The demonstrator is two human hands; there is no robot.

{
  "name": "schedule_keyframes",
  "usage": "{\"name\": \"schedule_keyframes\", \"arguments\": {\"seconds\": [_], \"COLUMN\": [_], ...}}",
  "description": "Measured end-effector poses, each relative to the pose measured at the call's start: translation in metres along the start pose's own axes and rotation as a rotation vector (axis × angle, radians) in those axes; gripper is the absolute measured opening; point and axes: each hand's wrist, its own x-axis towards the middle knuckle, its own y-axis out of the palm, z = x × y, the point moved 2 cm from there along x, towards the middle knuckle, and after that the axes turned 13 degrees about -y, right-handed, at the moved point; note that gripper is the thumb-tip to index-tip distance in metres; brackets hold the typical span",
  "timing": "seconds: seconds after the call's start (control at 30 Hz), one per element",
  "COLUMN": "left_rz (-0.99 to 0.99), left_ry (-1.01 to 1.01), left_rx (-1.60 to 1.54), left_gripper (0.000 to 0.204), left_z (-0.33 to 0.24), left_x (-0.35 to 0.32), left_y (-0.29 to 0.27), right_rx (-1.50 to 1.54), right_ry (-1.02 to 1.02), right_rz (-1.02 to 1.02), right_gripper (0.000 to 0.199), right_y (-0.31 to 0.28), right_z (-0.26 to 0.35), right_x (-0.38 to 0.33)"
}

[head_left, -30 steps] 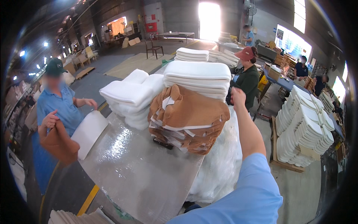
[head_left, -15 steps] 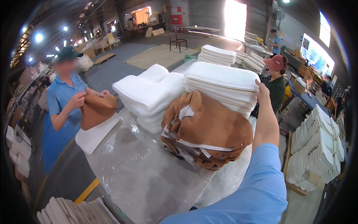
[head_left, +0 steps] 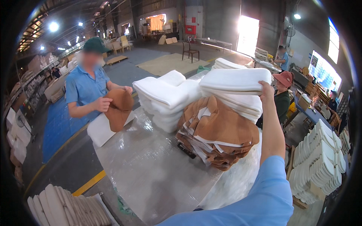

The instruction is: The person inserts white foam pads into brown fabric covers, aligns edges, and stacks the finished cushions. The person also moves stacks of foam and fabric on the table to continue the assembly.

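My right hand [head_left: 266, 90] grips the near right corner of a thick white cushion pad [head_left: 233, 80], its fingers closed round the edge. That pad is raised at the right from the stack of white pads [head_left: 245, 104] beneath it. In front of the stack lies a heap of brown fabric covers [head_left: 222, 126] with white edges showing. Left of it, more white pads [head_left: 160, 90] are piled on the plastic-wrapped table [head_left: 151, 180]. My left hand is out of view.
Across the table at the left, a co-worker [head_left: 88, 81] handles a brown cover [head_left: 120, 109] over a white pad [head_left: 100, 132]. Another person [head_left: 281, 94] is at the right behind the stack. Pads stand stacked at lower left [head_left: 68, 207] and on a pallet [head_left: 316, 162] at right.
The top pad has come up off the stack at its right side with my right hand on it. My view has shifted, and the co-worker's brown cover has turned in their hands.
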Motion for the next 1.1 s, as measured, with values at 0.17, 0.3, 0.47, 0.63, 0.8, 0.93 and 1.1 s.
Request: {"name": "schedule_keyframes", "arguments": {"seconds": [0.17,0.3,0.47,0.63,0.8,0.93,1.1], "left_rz": [0.053,0.183,0.417,0.475,0.217,0.235,0.078], "left_ry": [0.108,0.328,0.374,-0.002,-0.028,0.205,0.336], "left_rx": [-0.091,-0.329,-0.334,-0.114,-0.118,-0.154,-0.012], "left_gripper": [0.046,0.055,0.069,0.074,0.073,0.071,0.067], "left_z": [0.032,0.011,-0.062,-0.029,0.002,-0.035,-0.042], "left_x": [0.012,0.025,0.002,0.023,0.03,0.033,0.044], "left_y": [-0.042,-0.055,-0.061,-0.078,-0.083,-0.074,-0.039], "right_rx": [0.159,0.221,0.103,0.104,0.095,0.152,-0.089], "right_ry": [-0.1,0.09,0.424,0.682,0.815,0.783,0.937], "right_rz": [0.169,0.216,0.24,0.288,0.238,0.351,0.439], "right_gripper": [0.048,0.052,0.062,0.058,0.066,0.066,0.068], "right_y": [-0.044,-0.083,-0.13,-0.183,-0.201,-0.194,-0.212], "right_z": [0.058,0.052,-0.002,-0.057,-0.062,-0.07,-0.111], "right_x": [-0.114,-0.243,-0.451,-0.628,-0.691,-0.663,-0.646]}}
